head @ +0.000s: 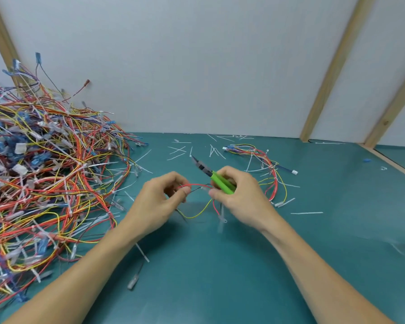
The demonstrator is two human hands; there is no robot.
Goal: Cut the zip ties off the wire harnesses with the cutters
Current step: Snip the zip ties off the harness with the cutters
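Pale grey wall panels (197, 61) framed by slanted light wooden battens (330, 73) rise behind a dark teal counter (220, 265) in the head view. At nine o'clock a large tangled heap of red, yellow, blue and white wire harnesses (45, 174) covers the counter's left side, many white zip ties showing among its strands. At one o'clock, well apart from the heap, lies a smaller loose wire harness of red, yellow and blue wires (264, 167), with a white connector at its right end. Cut white zip tie pieces (178, 152) are scattered across the far counter near twelve o'clock. At centre both hands are raised above the counter. The left hand (160, 202) pinches a thin red, yellow and black wire bundle (198, 199) between thumb and curled fingers. The right hand (240, 195) grips the green-handled cutters (214, 177), their dark tip pointing toward eleven o'clock, while its thumb and fingertips also pinch the same bundle. A white zip tie (222, 217) hangs from the bundle just below the right hand.
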